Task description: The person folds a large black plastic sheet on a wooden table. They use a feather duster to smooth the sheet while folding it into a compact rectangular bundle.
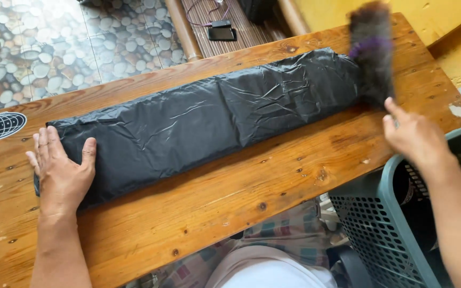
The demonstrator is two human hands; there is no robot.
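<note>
Bag [204,120] lies flat along the desk [230,202]; left hand [60,170] spread pins its end, right hand [414,136] sweeps a blurred duster [372,53] near the far right corner.

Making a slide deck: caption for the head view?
Left hand flat on black plastic bag on wooden table; right hand by blurred dark brush.

On the wooden table [273,176], the left hand [60,170] presses flat on one end of the long black plastic bag [209,117], while the right hand [414,136] holds a blurred dark duster [372,53] at its other end.
</note>
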